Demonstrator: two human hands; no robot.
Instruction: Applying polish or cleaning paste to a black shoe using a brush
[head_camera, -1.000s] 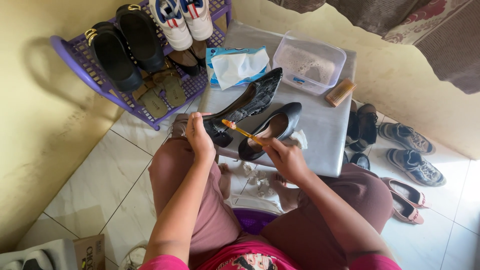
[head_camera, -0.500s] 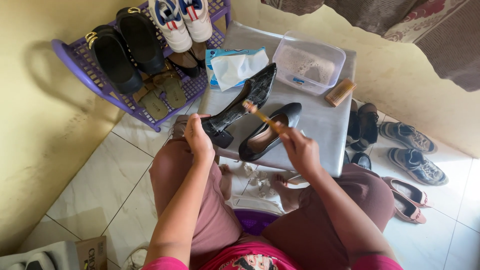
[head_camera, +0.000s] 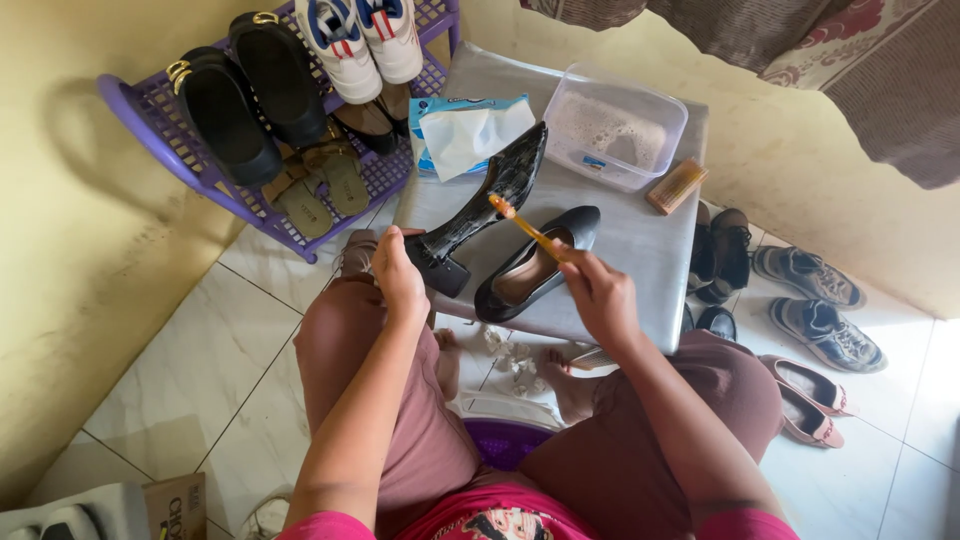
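- Since half a second ago the toothbrush (head_camera: 522, 226) has swung left, so its head now meets the upturned sole of the tilted heel (head_camera: 487, 208); a full second ago it lay lower, near the shoe's heel block.
- The right hand (head_camera: 598, 296) is clenched round the orange handle, the brush pointing up and left.
- The left hand (head_camera: 399, 275) grips the rear of the heel at its block, propping the shoe sole-up, toe toward the far side of the bench (head_camera: 640, 250).
- A second heel (head_camera: 535, 262) lies flat on the grey bench, just beside the first, its opening facing up, under the brush handle.
- Farther off on the bench: a wipes pack (head_camera: 470, 130) touching the tilted toe, a clear tub (head_camera: 618, 128) of foamy water, and a small brown brush (head_camera: 676, 186) near the right edge.
- Left of the bench a purple rack (head_camera: 150, 130) holds black sandals (head_camera: 240, 100), tan flats and white sneakers (head_camera: 365, 40).
- On the tiled floor to the right lie grey trainers (head_camera: 815, 300) and pink flats (head_camera: 805, 395).
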